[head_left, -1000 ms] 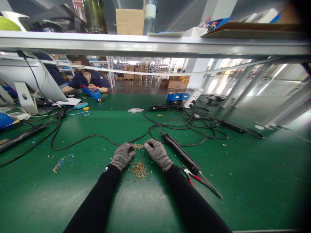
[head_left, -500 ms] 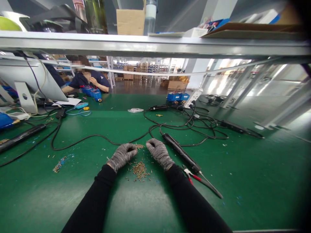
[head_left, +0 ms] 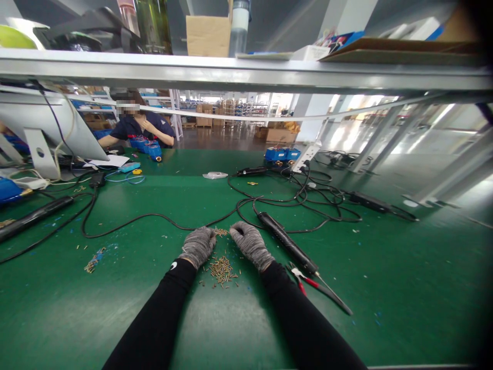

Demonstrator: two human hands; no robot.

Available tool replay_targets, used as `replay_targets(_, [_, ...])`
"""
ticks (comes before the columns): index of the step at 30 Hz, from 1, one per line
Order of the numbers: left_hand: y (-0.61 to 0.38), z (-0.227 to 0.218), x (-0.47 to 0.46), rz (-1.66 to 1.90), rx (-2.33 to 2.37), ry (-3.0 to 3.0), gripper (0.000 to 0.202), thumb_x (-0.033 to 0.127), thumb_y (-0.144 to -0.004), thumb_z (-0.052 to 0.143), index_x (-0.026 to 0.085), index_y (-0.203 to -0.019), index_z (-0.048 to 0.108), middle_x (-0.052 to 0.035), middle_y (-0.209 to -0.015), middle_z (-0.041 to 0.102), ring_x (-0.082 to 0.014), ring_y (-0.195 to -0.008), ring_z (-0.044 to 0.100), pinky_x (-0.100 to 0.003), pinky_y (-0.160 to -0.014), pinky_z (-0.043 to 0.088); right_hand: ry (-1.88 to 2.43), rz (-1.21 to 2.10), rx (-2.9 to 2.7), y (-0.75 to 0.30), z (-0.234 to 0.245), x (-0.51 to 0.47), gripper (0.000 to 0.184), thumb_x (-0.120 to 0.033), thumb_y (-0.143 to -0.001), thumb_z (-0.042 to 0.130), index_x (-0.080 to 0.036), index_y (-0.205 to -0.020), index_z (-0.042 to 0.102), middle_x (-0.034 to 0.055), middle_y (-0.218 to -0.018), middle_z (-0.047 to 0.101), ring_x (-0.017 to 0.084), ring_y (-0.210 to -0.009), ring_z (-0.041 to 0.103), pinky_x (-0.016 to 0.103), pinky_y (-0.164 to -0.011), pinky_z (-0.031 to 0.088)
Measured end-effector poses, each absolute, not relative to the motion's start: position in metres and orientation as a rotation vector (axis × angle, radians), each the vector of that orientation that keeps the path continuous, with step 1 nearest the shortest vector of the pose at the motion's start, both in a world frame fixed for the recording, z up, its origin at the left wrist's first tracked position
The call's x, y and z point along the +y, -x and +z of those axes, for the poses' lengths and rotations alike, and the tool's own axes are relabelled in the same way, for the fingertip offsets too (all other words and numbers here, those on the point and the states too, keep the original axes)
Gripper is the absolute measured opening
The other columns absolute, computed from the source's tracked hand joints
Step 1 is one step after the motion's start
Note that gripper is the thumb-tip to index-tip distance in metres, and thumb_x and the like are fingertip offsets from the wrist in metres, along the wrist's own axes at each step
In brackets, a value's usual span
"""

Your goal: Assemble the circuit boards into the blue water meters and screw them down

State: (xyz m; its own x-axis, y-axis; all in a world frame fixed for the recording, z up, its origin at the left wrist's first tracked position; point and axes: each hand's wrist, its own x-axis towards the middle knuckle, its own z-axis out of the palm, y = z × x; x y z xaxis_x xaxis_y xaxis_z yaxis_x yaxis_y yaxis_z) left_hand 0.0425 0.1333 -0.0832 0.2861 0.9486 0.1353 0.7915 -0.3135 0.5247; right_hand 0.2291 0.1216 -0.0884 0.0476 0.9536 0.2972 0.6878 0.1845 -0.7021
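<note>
Two hands in grey knit gloves work over a green bench (head_left: 246, 329), a narrow gap between them holding a small far pile of brass-coloured pins (head_left: 221, 232). The left hand (head_left: 199, 246) curls its fingers in toward the thumb beside that pile; the right hand (head_left: 250, 244) bends likewise on the other side. Whether either pinches a pin cannot be told.

Nearer the worker, a larger heap of pins (head_left: 222, 271) lies between the wrists, stray pieces around its rim. From there the bench runs between the black-sleeved forearms toward its near edge, which shows at lower right. Room is wide left of the left hand, as far as a patch of pins and blue scraps (head_left: 94, 260); it is tighter on the right, where a glossy black cylindrical tool (head_left: 287, 241) with a slim metal shaft slants close by, red-handled pliers (head_left: 302, 280) just beside it. A thin black cable (head_left: 150, 216) curves past the fingertips on the far side.

Farther back lie a crumpled clear plastic bag (head_left: 214, 175), a white power strip (head_left: 307, 155) and blue blocks (head_left: 282, 153). A smooth pale metal shelf (head_left: 246, 72) spans overhead; a co-worker (head_left: 154, 123) in dark blue sits beyond.
</note>
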Motion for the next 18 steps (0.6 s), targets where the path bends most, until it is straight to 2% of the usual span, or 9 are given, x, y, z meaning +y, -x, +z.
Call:
replay_targets(6, [-0.02,-0.059,0.123,0.576,1.307,-2.113,0.03,0.041,-0.085,0.053,0.014,-0.084,0.067,-0.0004,-0.077,0.067,-0.0141,-0.072,0.06,-0.022,-0.064,0.047,1.564,0.441,-1.73,-0.23,-0.091,0.124,0.02,-0.034,-0.084,0.054,-0.02,-0.081,0.067,0.0017,-0.075,0.067,0.016,-0.069,0.058,0.026,-0.071,0.046])
replay_targets(8, [-0.015,-0.058,0.125,0.613,1.311,-2.091,0.029,0.039,-0.086,0.052,0.014,-0.087,0.067,-0.0006,-0.081,0.068,-0.0144,-0.075,0.061,-0.022,-0.066,0.048,1.554,0.443,-1.756,-0.228,-0.09,0.122,0.018,-0.033,-0.084,0.055,-0.02,-0.082,0.067,0.0016,-0.077,0.067,0.016,-0.07,0.058,0.026,-0.072,0.046])
replay_targets(12, [-0.018,-0.074,0.133,0.731,1.522,-2.062,0.02,0.026,-0.083,0.055,0.016,-0.097,0.066,-0.004,-0.092,0.069,-0.0168,-0.085,0.061,-0.027,-0.08,0.047,1.54,0.435,-1.802,-0.224,-0.087,0.118,0.015,-0.03,-0.083,0.057,-0.021,-0.085,0.069,0.0016,-0.08,0.068,0.016,-0.073,0.059,0.026,-0.072,0.045])
replay_targets(18, [-0.033,-0.092,0.139,0.732,1.632,-2.173,0.022,0.027,-0.078,0.063,0.022,-0.1,0.066,-0.0035,-0.1,0.066,-0.018,-0.093,0.059,-0.029,-0.087,0.043,1.575,0.423,-1.785,-0.223,-0.086,0.117,0.014,-0.03,-0.084,0.057,-0.022,-0.084,0.069,0.002,-0.079,0.069,0.016,-0.072,0.06,0.026,-0.074,0.046])
